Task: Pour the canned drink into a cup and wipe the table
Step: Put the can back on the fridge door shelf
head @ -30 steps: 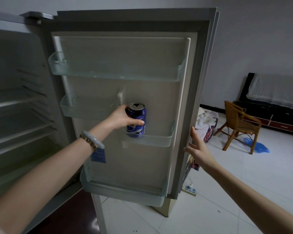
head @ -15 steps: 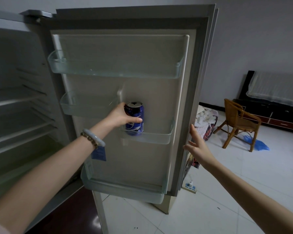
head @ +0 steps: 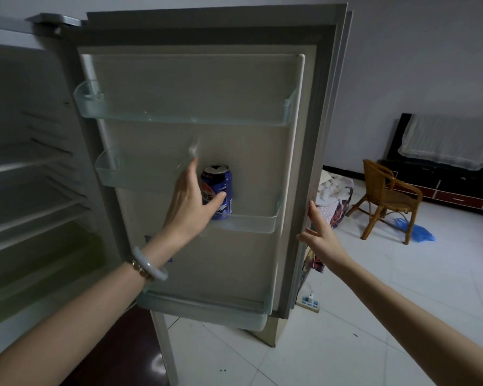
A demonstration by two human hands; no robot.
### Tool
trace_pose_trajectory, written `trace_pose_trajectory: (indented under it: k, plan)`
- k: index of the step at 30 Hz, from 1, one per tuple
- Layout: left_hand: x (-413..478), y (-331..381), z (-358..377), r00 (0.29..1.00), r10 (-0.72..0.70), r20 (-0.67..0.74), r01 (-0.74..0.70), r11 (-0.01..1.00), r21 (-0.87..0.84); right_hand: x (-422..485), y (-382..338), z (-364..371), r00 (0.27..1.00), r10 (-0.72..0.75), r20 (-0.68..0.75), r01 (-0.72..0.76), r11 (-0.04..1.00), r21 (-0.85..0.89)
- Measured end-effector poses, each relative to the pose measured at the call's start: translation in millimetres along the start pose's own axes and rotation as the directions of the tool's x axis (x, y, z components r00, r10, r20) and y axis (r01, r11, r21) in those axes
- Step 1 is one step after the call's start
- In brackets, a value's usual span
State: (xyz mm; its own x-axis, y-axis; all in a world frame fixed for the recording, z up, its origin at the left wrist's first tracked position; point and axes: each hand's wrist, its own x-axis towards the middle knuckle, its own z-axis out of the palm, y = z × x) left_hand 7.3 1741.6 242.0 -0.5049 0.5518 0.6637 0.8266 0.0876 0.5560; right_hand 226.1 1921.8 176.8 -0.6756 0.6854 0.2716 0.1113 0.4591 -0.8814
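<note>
The one can [head: 221,185] stood upright in the door shelf [head: 251,222]. The left hand [head: 188,203], the nearer one, held it with the thumb across its front and the fingers reaching up its left side. The right hand [head: 321,237], fingers spread, touched the edge of the fridge door [head: 319,129], off to the can's right. I saw two hands and no cup.

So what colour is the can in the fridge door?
The drink can is blue, with red and white markings and a silver top. The head view shows it.
</note>
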Motion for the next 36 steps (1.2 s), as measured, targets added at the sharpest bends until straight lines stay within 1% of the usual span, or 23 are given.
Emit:
trace_pose_trajectory:
  k: [1, 2, 3, 5, 7, 10, 14, 17, 19, 22, 25, 27, 29, 31, 33, 35, 36]
  plan:
    - [-8.2, 5.2, -1.9, 0.998, 0.068, -0.017, -0.067, 0.997, 0.042, -1.0, -1.0, 0.7, 1.000, 0.004, -0.006, -0.004, 1.000, -0.004]
    - [-16.3, 11.5, -3.6, 0.991, 0.135, -0.005, -0.134, 0.989, 0.066, -2.3, -2.0, 1.5, 1.000, 0.007, -0.010, -0.007, 1.000, -0.007]
    - [-24.2, 18.3, -4.6, 0.979, 0.201, 0.032, -0.203, 0.975, 0.085, -4.1, -3.0, 2.2, 1.000, 0.006, -0.012, -0.006, 1.000, -0.006]
    - [-37.7, 29.6, -3.0, 0.936, 0.320, 0.149, -0.340, 0.931, 0.136, -7.9, -4.4, 3.5, 1.000, -0.002, -0.012, 0.002, 1.000, -0.008]
    - [-50.7, 40.0, 2.2, 0.882, 0.387, 0.271, -0.438, 0.884, 0.162, -12.8, -5.9, 5.4, 1.000, -0.002, -0.015, 0.002, 1.000, -0.015]
    - [-68.2, 48.2, 13.0, 0.836, 0.412, 0.363, -0.490, 0.858, 0.154, -22.2, -10.6, 9.2, 1.000, 0.002, -0.029, -0.002, 1.000, -0.019]
    - [-77.5, 46.0, 20.5, 0.842, 0.389, 0.373, -0.472, 0.866, 0.163, -37.4, -19.1, 13.2, 1.000, 0.008, -0.026, -0.008, 1.000, -0.005]
    - [-84.8, 41.6, 17.5, 0.869, 0.359, 0.339, -0.423, 0.896, 0.136, -51.4, -24.1, 15.1, 1.000, -0.002, -0.021, 0.002, 1.000, 0.001]
    - [-91.8, 39.0, 14.2, 0.883, 0.342, 0.322, -0.404, 0.902, 0.151, -60.4, -27.9, 14.9, 1.000, 0.006, -0.001, -0.006, 1.000, 0.009]
    - [-105.1, 38.0, 8.1, 0.901, 0.329, 0.284, -0.388, 0.903, 0.184, -76.2, -33.2, 14.9, 0.999, -0.009, 0.041, 0.009, 1.000, 0.002]
    - [-118.6, 38.8, 3.2, 0.929, 0.282, 0.238, -0.335, 0.915, 0.224, -92.1, -37.9, 15.7, 0.996, -0.023, 0.089, 0.025, 0.999, -0.023]
    - [-128.2, 40.2, -0.2, 0.946, 0.254, 0.199, -0.304, 0.909, 0.285, -101.7, -40.3, 18.0, 0.992, -0.043, 0.120, 0.051, 0.996, -0.066]
    - [-137.9, 44.9, -3.8, 0.958, 0.228, 0.174, -0.277, 0.892, 0.358, -110.6, -40.4, 18.2, 0.983, -0.090, 0.158, 0.110, 0.986, -0.122]
    - [-146.1, 49.9, -9.9, 0.970, 0.190, 0.151, -0.235, 0.886, 0.399, -119.3, -39.5, 16.8, 0.967, -0.152, 0.206, 0.197, 0.955, -0.223]
    - [-153.3, 52.9, -19.0, 0.980, 0.153, 0.131, -0.195, 0.882, 0.430, -129.1, -37.1, 17.6, 0.943, -0.246, 0.224, 0.313, 0.884, -0.348]
    - [-160.5, 54.7, -29.6, 0.987, 0.108, 0.122, -0.152, 0.876, 0.458, -140.1, -31.3, 22.4, 0.913, -0.367, 0.179, 0.407, 0.784, -0.469]
    - [-164.7, 55.3, -35.0, 0.990, 0.086, 0.114, -0.130, 0.872, 0.471, -145.7, -28.4, 25.5, 0.899, -0.413, 0.147, 0.427, 0.749, -0.507]
